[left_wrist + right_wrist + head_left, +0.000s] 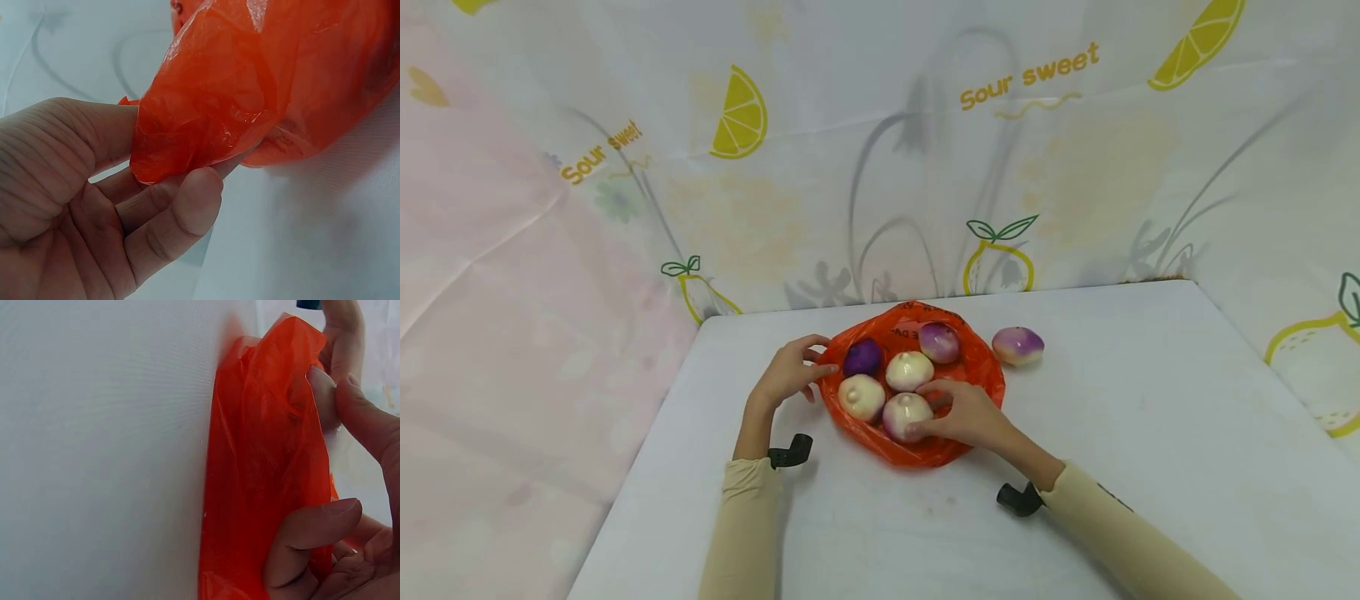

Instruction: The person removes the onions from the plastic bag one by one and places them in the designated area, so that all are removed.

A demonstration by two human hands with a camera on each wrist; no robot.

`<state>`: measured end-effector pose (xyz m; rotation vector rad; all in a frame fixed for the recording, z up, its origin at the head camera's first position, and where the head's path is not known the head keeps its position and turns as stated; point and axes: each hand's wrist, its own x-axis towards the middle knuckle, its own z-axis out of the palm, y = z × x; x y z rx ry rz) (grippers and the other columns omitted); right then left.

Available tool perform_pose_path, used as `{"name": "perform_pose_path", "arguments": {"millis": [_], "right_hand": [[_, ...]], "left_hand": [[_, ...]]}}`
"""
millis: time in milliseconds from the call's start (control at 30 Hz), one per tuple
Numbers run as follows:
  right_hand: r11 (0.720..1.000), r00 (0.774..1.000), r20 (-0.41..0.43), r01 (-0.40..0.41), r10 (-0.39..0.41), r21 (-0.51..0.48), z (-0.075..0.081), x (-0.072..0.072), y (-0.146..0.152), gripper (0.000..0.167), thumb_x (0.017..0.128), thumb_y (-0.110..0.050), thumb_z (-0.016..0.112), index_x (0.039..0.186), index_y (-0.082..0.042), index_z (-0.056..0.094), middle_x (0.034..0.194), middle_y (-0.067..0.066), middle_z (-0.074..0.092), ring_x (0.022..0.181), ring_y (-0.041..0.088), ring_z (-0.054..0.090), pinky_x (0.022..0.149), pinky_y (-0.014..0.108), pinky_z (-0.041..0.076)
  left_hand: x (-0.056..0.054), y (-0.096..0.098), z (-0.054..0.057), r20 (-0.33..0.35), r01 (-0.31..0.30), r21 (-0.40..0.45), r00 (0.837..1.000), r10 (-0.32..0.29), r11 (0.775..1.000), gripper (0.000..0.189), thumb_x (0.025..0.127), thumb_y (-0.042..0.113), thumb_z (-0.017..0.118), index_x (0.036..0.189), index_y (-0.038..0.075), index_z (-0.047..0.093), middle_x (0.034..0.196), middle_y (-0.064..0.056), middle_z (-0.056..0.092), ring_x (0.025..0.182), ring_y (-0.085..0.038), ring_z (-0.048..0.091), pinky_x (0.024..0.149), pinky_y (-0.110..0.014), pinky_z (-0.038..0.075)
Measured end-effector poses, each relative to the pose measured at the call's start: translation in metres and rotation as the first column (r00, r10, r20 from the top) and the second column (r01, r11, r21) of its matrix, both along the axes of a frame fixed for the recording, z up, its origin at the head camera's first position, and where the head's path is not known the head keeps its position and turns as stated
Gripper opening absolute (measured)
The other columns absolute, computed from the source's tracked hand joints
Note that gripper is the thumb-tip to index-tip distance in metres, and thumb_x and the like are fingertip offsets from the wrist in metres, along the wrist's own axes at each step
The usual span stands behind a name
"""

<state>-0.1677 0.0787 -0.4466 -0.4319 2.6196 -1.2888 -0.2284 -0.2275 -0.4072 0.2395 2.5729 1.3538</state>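
White desk (1120, 467). Red plastic bag (898, 452) on it, mouth up. L grip (787, 372) pinching bag's L rim; R grip (967, 414) curled round near-side onion (900, 417) in bag. 4 other onions (861, 399) in bag; loose onion (1018, 346) just R of bag.

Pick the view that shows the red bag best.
Head: it takes in nearly the whole red bag, its open mouth and five onion-like items inside. Left wrist shows only a close-up of one part at the left hand; right wrist mostly shows its outer side.
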Motion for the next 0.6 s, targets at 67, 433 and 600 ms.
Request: {"name": "perform_pose_path", "arguments": {"millis": [67,433,600], "right_hand": [[1.0,1.0,0.006,-0.001,0.001,-0.011,0.0,0.0,0.002,0.061,0.068,-0.055,0.086,0.118,-0.025,0.069,0.107,-0.009,0.069,0.1,0.015,0.064,0.081,0.035,0.057],[0.998,0.999,0.036,0.002,0.0,-0.057,0.008,-0.002,0.026,0.06,0.066,-0.055,0.087,0.116,-0.025,0.071,0.107,-0.007,0.07,0.101,0.019,0.064,0.073,0.032,0.057],[0.998,0.997,0.072,0.031,-0.027,-0.061,0.012,-0.003,0.04,0.062,0.066,-0.055,0.087,0.118,-0.025,0.069,0.107,-0.003,0.069,0.086,0.021,0.063,0.058,0.033,0.056]], "left_hand": [[0.0,0.0,0.0,-0.004,0.004,0.003,1.0,-0.004,1.0,0.044,0.091,0.013,0.072,0.131,0.005,0.056,0.112,-0.024,0.064,0.07,-0.046,0.064,0.057,-0.056,0.057],[-0.001,-0.001,-0.001,0.001,-0.002,-0.006,1.0,0.002,1.0,0.044,0.091,0.014,0.073,0.131,0.005,0.056,0.11,-0.023,0.065,0.071,-0.042,0.065,0.056,-0.054,0.057],[-0.002,-0.001,-0.001,0.003,-0.011,-0.024,1.0,0.011,1.0,0.043,0.091,0.015,0.073,0.13,0.007,0.056,0.111,-0.023,0.064,0.069,-0.042,0.065,0.055,-0.05,0.058]]}}
